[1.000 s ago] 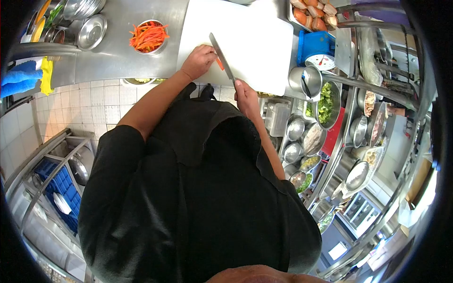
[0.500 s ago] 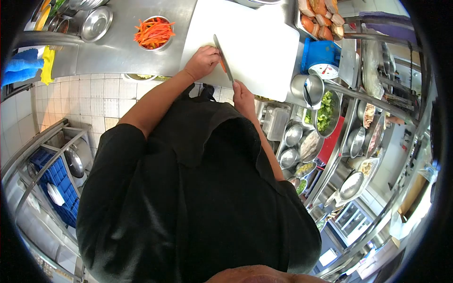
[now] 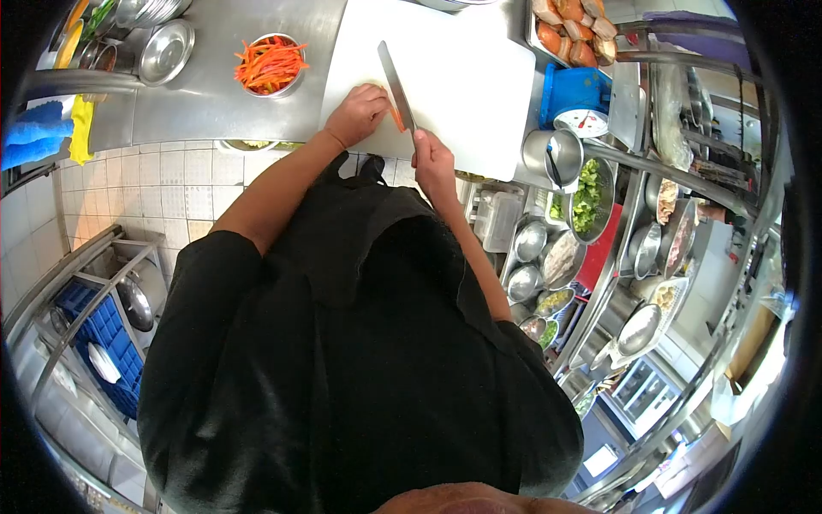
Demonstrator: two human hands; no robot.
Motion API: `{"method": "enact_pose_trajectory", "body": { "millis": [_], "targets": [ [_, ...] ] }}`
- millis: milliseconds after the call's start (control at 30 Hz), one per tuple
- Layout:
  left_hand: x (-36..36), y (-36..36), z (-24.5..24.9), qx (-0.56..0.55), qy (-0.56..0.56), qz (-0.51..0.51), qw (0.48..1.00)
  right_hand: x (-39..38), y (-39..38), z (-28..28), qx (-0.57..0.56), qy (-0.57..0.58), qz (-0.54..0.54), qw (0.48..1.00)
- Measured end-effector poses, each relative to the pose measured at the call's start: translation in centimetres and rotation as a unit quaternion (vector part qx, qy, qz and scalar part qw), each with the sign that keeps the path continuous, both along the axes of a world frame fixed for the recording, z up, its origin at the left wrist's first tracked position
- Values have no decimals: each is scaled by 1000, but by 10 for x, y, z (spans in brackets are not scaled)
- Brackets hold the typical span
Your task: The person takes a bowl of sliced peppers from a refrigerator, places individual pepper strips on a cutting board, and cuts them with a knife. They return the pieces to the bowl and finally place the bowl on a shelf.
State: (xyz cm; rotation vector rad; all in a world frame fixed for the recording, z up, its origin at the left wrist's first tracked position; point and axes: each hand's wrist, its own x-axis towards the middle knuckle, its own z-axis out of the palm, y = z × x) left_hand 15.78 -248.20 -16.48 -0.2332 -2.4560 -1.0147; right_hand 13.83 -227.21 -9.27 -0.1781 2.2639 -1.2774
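Observation:
My right hand (image 3: pixel 434 163) is closed round the handle of a kitchen knife (image 3: pixel 395 81). Its long blade points away from me over the white cutting board (image 3: pixel 462 77). Left of the blade, my left hand (image 3: pixel 358 111) rests on the board with its fingers curled together. A thin orange-red vegetable piece (image 3: pixel 397 119) shows between those fingers and the blade; the rest of it is hidden under the hand. A metal bowl (image 3: pixel 300 83) heaped with orange-red vegetable strips (image 3: pixel 270 64) stands on the steel counter, left of the board.
Right of the board are a blue kitchen scale (image 3: pixel 574 94), a steel pot (image 3: pixel 541 154), a bowl of chopped greens (image 3: pixel 586 199) and a tray of meat chunks (image 3: pixel 578 26). Steel bowls (image 3: pixel 167 53) stand at the far left. A blue crate (image 3: pixel 103 330) sits lower left.
The knife has shifted slightly left and toward me, its blade now apart from the left fingers. My left hand has moved a little left, showing more of the orange-red piece.

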Motion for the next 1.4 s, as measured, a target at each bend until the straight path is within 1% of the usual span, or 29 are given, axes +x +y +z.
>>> {"method": "enact_pose_trajectory", "body": {
  "millis": [67,233,333,433,533,633,733,800,900,1067,1100,1167,1200,1233,1333,1400],
  "targets": [
    [-1,0,2,2,-4,-7,1000,10,7,-6,5,0,-4,1000],
    [-1,-1,1,12,-25,-19,999,26,15,5,42,4,4,999],
    [-2,-3,0,12,-28,-25,999,31,18,16,64,-15,3,998],
    [-2,-3,-1,12,-30,-25,999,30,17,11,61,-13,8,998],
    [-1,-3,-2,13,-26,-21,999,18,-5,-2,35,110,25,993],
    [1,-2,-4,14,-27,-21,999,-13,-40,-12,-11,104,28,994],
    [-4,-4,-5,8,-24,-27,999,-38,-54,-11,-1,22,14,1000],
    [-4,-4,-4,7,-10,-24,1000,-43,-51,-8,-4,24,13,1000],
    [-4,-7,-1,41,21,-4,999,-33,-41,3,-11,-6,-5,1000],
    [-8,-12,1,22,12,-5,1000,-10,-24,11,-40,-29,-23,999],
    [-8,-12,1,19,11,-7,1000,-4,-22,14,-33,-52,-33,998],
    [-10,-13,-1,3,15,-12,1000,5,-12,-6,-38,-9,-27,999],
    [-11,-13,-1,-4,17,-14,1000,9,-11,-6,-40,13,-23,999],
    [-11,-12,-1,-2,16,-16,1000,11,-7,-1,-11,-40,-21,999],
    [-11,-14,-1,3,12,-21,1000,20,-5,-9,-6,2,-36,999],
    [-11,-14,-1,6,5,-24,1000,21,-2,-2,20,-24,-21,999]
  ]
}}
